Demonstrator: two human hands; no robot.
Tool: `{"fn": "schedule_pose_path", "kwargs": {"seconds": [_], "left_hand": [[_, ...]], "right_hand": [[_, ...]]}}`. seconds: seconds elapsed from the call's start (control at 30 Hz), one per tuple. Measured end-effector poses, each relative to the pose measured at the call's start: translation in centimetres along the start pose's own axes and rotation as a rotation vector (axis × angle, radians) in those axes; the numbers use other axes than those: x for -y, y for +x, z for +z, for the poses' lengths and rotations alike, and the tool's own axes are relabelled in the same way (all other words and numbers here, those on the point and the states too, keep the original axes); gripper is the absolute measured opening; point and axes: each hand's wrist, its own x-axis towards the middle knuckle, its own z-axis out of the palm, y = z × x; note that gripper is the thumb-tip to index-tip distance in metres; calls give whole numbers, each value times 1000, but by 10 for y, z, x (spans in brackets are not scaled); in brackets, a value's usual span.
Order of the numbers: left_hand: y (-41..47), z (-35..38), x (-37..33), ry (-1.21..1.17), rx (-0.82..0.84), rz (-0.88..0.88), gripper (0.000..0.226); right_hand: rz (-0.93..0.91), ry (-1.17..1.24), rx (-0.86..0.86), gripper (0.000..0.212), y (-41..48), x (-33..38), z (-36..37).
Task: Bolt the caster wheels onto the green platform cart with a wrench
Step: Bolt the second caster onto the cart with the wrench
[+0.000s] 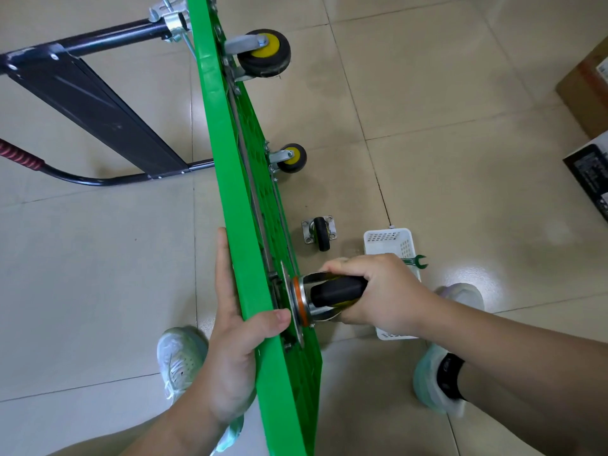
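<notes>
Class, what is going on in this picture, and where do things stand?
A person's left hand grips the green platform cart, stood on its edge, while the right hand holds a caster wheel against its underside. Two yellow-hubbed wheels are mounted at the far end. A loose caster lies on the floor, and the wrench rests at the white basket.

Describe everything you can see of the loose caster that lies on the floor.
The loose caster is a black wheel in a silvery metal fork on a rectangular plate with holes at its corners. It seems to lie plate down, wheel up, on the tiled floor between the green cart and the white basket, apart from both. Nothing touches it.
</notes>
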Motion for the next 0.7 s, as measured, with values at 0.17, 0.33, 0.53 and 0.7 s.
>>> {"fn": "schedule_pose_path", "kwargs": {"seconds": [0.17,0.33,0.53,0.7], "left_hand": [[0,-1,1,-9,-1,0,116],[0,-3,3,-19,10,-6,115],[-1,0,4,-27,-1,24,113],[0,-1,7,-27,18,12,113]], "right_hand": [[-20,-34,8,46,4,0,6],[-23,-61,-17,47,7,-2,9],[-56,-177,-4,43,9,-4,13],[-46,-268,-9,49,9,-2,11]]}}
